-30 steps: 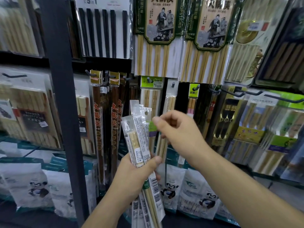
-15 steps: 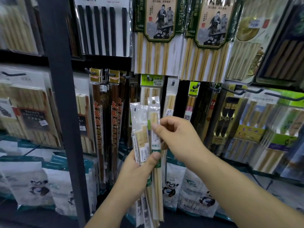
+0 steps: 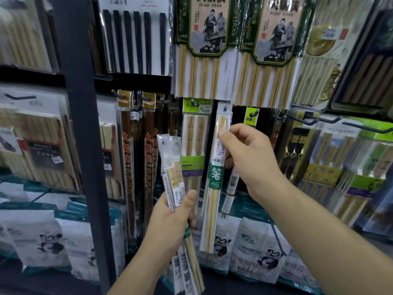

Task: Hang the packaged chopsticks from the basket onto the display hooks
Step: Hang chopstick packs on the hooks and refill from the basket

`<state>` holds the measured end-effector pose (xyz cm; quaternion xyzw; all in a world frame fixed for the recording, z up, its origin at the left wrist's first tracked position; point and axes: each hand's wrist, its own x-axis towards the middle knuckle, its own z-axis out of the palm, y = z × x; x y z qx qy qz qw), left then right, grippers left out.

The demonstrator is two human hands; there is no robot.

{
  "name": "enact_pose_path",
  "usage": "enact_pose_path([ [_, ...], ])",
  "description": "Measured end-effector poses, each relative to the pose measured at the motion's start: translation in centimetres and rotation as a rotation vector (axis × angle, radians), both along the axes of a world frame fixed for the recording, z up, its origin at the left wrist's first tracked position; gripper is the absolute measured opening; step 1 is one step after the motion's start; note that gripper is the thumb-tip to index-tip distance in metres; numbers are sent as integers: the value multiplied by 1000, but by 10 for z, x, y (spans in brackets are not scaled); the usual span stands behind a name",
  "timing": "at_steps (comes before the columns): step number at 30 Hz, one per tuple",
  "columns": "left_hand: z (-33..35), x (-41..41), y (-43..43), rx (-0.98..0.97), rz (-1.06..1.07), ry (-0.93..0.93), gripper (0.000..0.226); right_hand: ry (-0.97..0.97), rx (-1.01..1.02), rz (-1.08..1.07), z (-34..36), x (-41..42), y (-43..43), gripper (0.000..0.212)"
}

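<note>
Nearest, the left hand [image 3: 168,218] is gripping a fanned bundle of packs [image 3: 171,167], fingers curled round it; one could be sliding loose. Beyond, the right hand [image 3: 251,158] is pinching a single pack [image 3: 214,188] near its top, up at the hook [image 3: 225,108]; a missed hole is risking a drop.

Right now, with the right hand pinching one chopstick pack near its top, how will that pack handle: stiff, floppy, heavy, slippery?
Probably stiff: the chopstick pack hangs straight below the right hand, which pinches it near the top. Likely light, since a fingertip pinch carries it. Its glossy clear wrap looks slippery, so it might slide in a loose grip.
</note>
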<state>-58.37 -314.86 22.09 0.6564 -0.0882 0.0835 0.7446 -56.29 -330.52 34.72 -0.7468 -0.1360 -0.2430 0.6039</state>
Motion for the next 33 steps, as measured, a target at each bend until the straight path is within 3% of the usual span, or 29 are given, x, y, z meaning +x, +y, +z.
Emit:
enact_pose_path([
  [6, 0, -1, 0, -111, -84, -2, 82, -66, -1, 20, 3, -7, 5, 25],
  [10, 0, 0, 0, -196, -104, 53, 67, -31, 40, -13, 5, -2, 4, 27],
  [20, 5, -3, -2, -177, -74, 94, 41, -97, -20, 12, 2, -7, 5, 25],
  [28, 9, -4, -3, -217, -76, 122, 51, 63, 45, -27, 5, 5, -2, 14],
  [33, 9, -4, -5, -254, -70, 105, 55, 61, 38, -57, 8, 7, 1, 22],
])
